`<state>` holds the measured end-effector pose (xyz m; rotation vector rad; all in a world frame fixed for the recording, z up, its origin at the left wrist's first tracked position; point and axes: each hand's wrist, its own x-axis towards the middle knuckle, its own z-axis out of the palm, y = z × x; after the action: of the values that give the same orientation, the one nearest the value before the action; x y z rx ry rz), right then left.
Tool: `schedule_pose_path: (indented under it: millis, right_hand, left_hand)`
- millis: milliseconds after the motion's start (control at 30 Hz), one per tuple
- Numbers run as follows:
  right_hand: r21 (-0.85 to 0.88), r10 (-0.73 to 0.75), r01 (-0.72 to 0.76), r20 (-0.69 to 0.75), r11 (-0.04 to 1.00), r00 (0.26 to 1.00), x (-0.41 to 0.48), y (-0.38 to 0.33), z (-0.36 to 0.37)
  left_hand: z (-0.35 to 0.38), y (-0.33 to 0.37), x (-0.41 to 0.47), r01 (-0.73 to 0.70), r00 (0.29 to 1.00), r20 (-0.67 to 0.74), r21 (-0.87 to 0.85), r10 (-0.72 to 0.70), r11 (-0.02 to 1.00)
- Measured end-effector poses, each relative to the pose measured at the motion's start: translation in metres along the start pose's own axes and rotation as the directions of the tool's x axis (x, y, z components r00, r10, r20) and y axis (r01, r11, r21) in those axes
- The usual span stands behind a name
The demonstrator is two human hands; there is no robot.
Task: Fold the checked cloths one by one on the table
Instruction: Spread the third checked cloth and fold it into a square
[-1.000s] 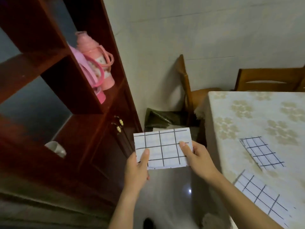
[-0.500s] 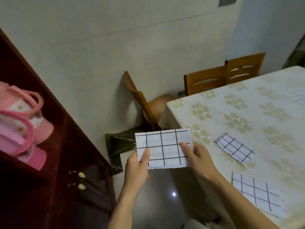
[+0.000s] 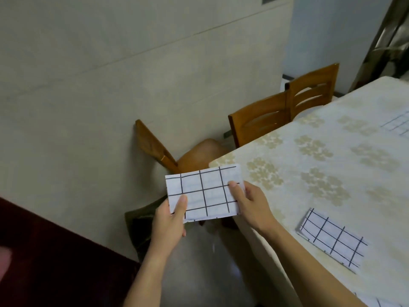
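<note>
Cream floral worktop: swung into view, one folded cloth lying on it
Held checked cloth: folded, aloft at worktop corner, likely set down next
Grip: left hand, right hand pinch its sides

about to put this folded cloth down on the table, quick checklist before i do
1. Grip: ok. The left hand pinches the lower left corner of the held cloth, and the right hand pinches its right edge.
2. Fold: ok. It is a flat, neat rectangle.
3. Cloth over the table: not ok. Most of it hangs beyond the near corner.
4. Free landing spot: ok. There is bare tabletop between the corner and the folded cloth.
5. Other cloths folded: cannot tell. The far cloth is cut off by the frame.
</note>
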<state>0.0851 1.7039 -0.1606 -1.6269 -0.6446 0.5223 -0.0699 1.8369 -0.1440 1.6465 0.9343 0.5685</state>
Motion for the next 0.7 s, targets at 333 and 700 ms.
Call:
schedule_pose_path:
  millis: [333, 700]
  right_hand:
    - [-0.117, 0.085, -0.118, -0.256, 0.986, 0.963, 0.064, 0.033, -0.040]
    - [-0.103, 0.087, -0.174, -0.560, 0.979, 0.824, 0.131, 0.019, -0.013]
  left_hand:
    - [0.066, 0.006, 0.099, 0.025, 0.940, 0.341, 0.011, -0.027, 1.000]
    - [0.085, 0.029, 0.247, -0.045, 0.757, 0.651, -0.024, 0.050, 0.999]
